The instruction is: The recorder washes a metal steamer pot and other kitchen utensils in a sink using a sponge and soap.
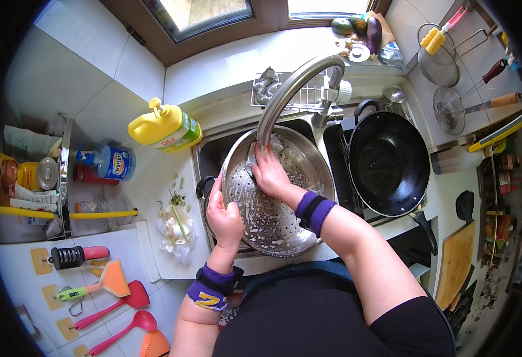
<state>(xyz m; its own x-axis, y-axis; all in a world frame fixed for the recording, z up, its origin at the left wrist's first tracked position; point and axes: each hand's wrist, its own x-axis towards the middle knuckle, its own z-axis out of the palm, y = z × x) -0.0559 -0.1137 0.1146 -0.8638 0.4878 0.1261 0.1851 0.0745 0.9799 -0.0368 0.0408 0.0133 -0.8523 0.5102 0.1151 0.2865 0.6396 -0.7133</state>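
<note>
A large stainless steel colander (pixel 287 218) is tilted over the left basin of the double sink, its perforated inside streaked with white suds. My left hand (pixel 226 218) holds its left rim, with the fingers along the outer wall. Against the inside of the bowl, my right hand (pixel 271 172) presses a grey cloth (pixel 250 164), partly hidden under the palm and fingers. The curved steel faucet (pixel 283 93) arches above, its spout end right over my right fingertips. A black handle (pixel 205 186) sticks out from a vessel mostly hidden beneath the colander.
A black wok (pixel 386 165) rests over the right basin. On the left counter stand a yellow detergent jug (pixel 167 127) and a plastic bag with vegetable scraps (pixel 177 230). Behind the faucet is a wire rack (pixel 301 96). Utensils such as a red ladle (pixel 131 328) hang at left.
</note>
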